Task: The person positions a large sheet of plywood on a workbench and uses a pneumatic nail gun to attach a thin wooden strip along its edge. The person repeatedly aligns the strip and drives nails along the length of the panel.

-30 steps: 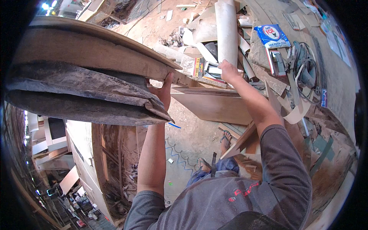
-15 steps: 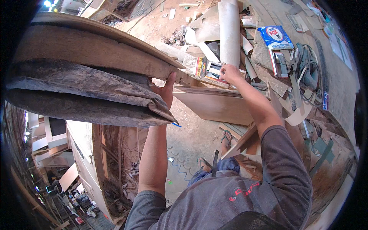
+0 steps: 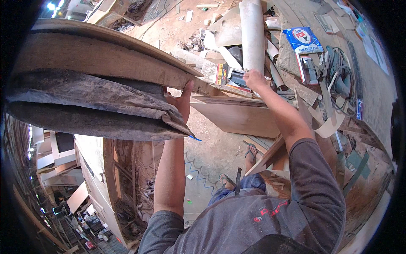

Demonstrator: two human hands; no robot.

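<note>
A large wooden panel with a curved edge fills the upper left. Dusty dark cloth hangs in folds along its lower side. My left hand grips the panel's right end, thumb up on the wood and the other fingers partly hidden by the cloth. At the upper middle my right hand has its fingers pinched together over an open carton with grey metallic strips in it. Whatever those fingers hold is too small to make out. The carton has a yellow and red end.
Below the carton a pale wooden board juts out. A white roll lies beyond, among scraps. To the right are a blue and white packet and a coiled grey hose. A thin blue coiled line lies on the floor.
My right hand has shifted very slightly at the carton, its fingers drawn closer together. My left hand keeps its grip on the panel, and the view has moved slightly.
</note>
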